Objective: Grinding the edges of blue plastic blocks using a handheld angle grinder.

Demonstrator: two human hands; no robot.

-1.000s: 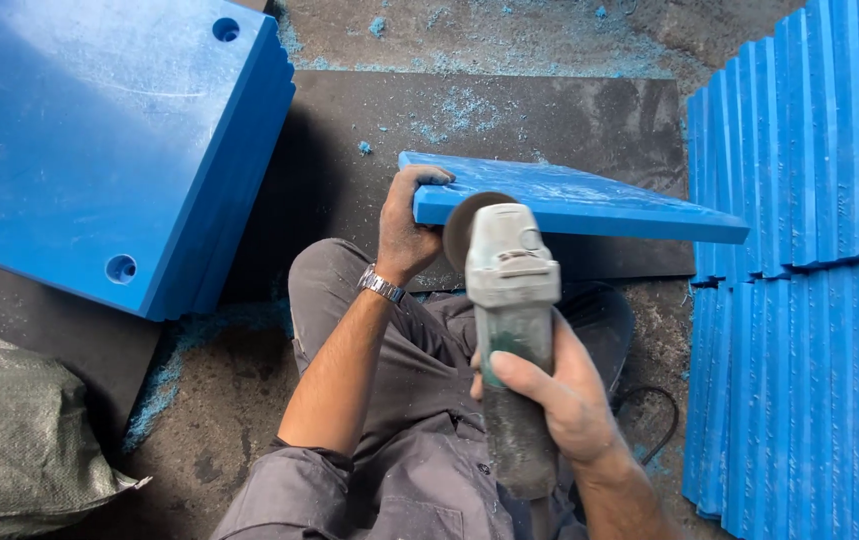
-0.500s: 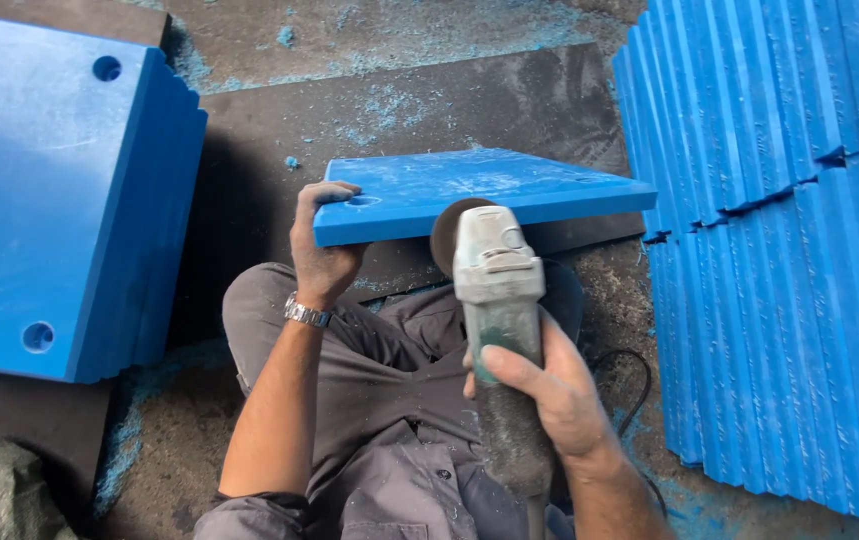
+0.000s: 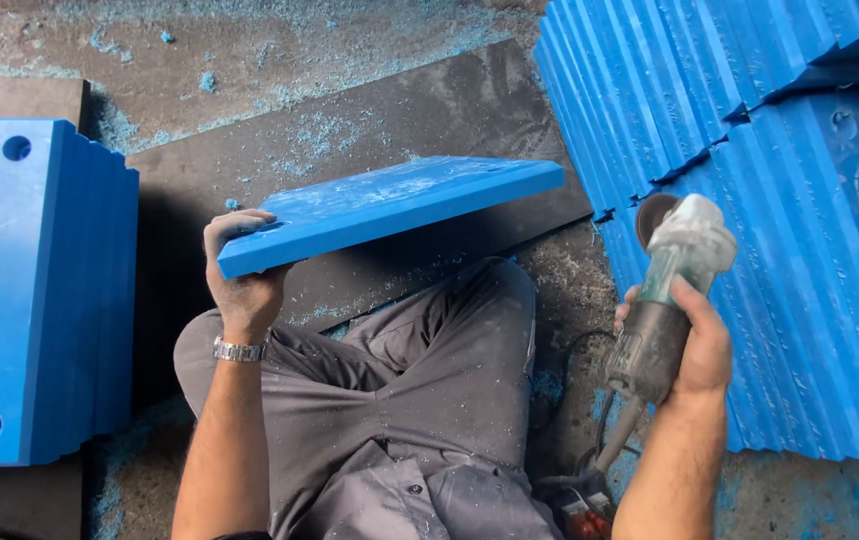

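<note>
Left hand (image 3: 242,275) clamped on blue plastic slab (image 3: 389,207) corner: looks stiff, dusty, maybe slick; right hand (image 3: 694,335) wrapped round angle grinder (image 3: 664,290)

Flat blue plastic slab (image 3: 389,205) tilted above the lap — dusty; grey angle grinder (image 3: 664,290) upright beside it.

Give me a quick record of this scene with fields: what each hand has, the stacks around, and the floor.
Left hand: left hand grips the near corner of a blue slab, held tilted above the lap.
Right hand: right hand holds an angle grinder, disc end pointing away, apart from the slab.
Left side: stack of blue slabs with holes.
Right side: leaning row of blue slabs.
Floor: dark mat strewn with blue shavings.
Wrist: metal watch on the left arm.
</note>
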